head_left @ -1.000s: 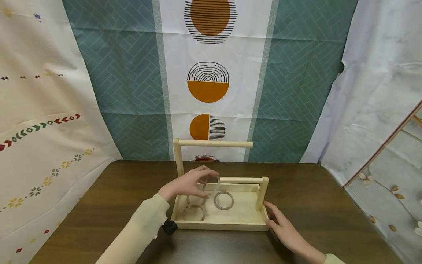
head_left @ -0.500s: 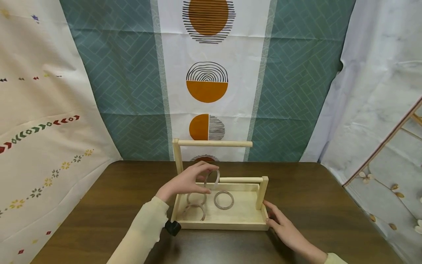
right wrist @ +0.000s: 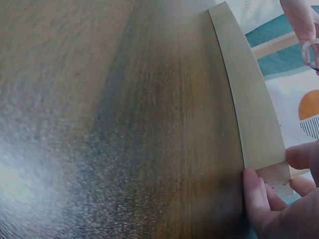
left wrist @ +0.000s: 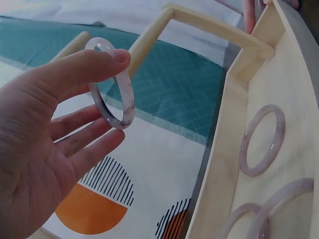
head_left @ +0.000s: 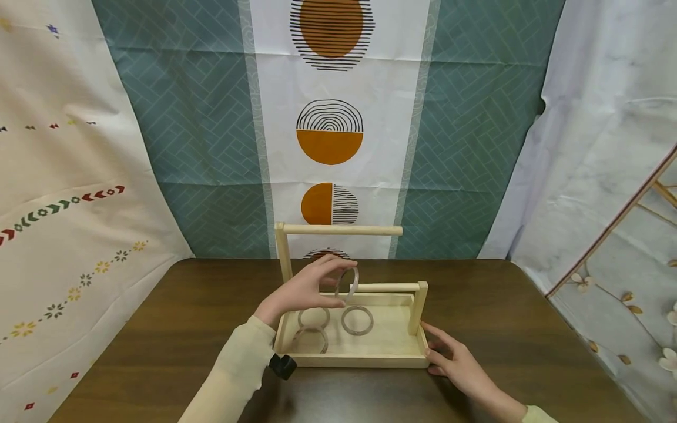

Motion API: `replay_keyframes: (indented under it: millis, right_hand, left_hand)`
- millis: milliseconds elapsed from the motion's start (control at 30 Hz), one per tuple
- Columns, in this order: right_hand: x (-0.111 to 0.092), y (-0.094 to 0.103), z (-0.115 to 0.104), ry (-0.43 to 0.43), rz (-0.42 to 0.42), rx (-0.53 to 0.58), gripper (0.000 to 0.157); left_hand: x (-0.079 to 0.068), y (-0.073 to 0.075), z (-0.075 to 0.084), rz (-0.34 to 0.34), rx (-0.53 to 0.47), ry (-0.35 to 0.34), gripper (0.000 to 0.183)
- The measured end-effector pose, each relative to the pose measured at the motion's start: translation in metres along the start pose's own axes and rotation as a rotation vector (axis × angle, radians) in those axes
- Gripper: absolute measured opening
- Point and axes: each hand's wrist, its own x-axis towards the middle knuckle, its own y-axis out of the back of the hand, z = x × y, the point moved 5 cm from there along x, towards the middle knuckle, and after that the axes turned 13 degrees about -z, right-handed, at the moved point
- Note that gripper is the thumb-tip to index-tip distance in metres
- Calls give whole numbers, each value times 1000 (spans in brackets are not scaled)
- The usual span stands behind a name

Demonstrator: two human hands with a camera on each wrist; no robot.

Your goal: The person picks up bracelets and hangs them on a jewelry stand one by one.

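My left hand (head_left: 307,289) pinches a pale, translucent bangle (left wrist: 127,97) between thumb and fingertips, holding it upright above a light wooden bracelet stand (head_left: 370,362). In the head view the bangle is at the left end of the stand's lower bar (head_left: 388,288); I cannot tell whether the bar's tip is inside the ring. Three similar bangles lie in the tray base, one near the middle (head_left: 357,333) and two overlapping at the left. My right hand (head_left: 457,364) grips the tray's right end, with thumb and fingers around its corner in the right wrist view.
A taller upper bar (head_left: 344,230) runs behind the lower one from the left post (head_left: 284,252). The lower bar joins a short right post (head_left: 419,308). Dark wooden table (head_left: 529,329) surrounds the stand, with patterned cloths (head_left: 211,147) hanging behind and beside it.
My left hand has lifted the bangle and carried it slightly right, toward the lower bar's left end. My right hand keeps its grip on the tray. The head view has shifted a little.
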Motion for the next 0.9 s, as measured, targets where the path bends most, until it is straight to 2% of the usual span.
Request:
replay_keyframes:
  millis: [600, 900]
  right_hand:
    - [-1, -1, 1, -3, -4, 6, 63]
    - [-1, -1, 2, -5, -6, 8, 63]
  left_hand:
    - [9, -1, 12, 11, 8, -71, 75]
    - [15, -5, 10, 5, 21, -53, 75]
